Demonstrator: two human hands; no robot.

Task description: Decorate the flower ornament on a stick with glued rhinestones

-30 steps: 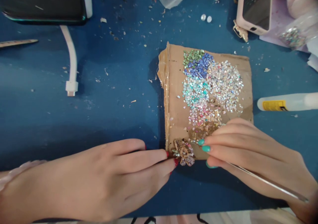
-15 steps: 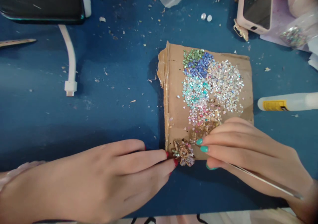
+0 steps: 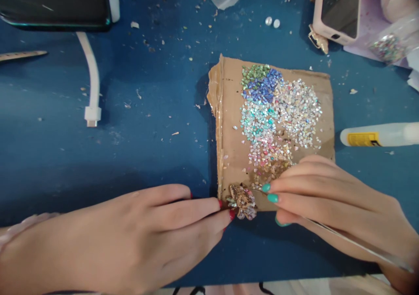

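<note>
My left hand (image 3: 140,234), with red nails, reaches in from the left. Its fingertips close on the edge of a small glittery flower-like ornament (image 3: 242,201), partly hiding it at the lower left corner of a cardboard piece (image 3: 231,155). Thin metal tweezers (image 3: 356,242) are pinched in my right hand (image 3: 330,199), which has green nails. Their tip points left, just beside the ornament. Loose chips lie on the cardboard in patches: green (image 3: 255,74), blue (image 3: 263,85), turquoise (image 3: 257,118), whitish (image 3: 297,111) and pink-gold (image 3: 270,151). Whether the tip holds a chip is too small to tell.
A glue bottle (image 3: 376,135) lies right of the cardboard. At the upper right are a pink-cased device (image 3: 338,13) and a bag of chips (image 3: 388,48). A black device (image 3: 55,5), a white cable (image 3: 93,77) and a pointed stick (image 3: 24,56) occupy the left.
My right hand and the tweezers have shifted slightly to the right, away from the ornament. My left hand stays in place on the ornament.
</note>
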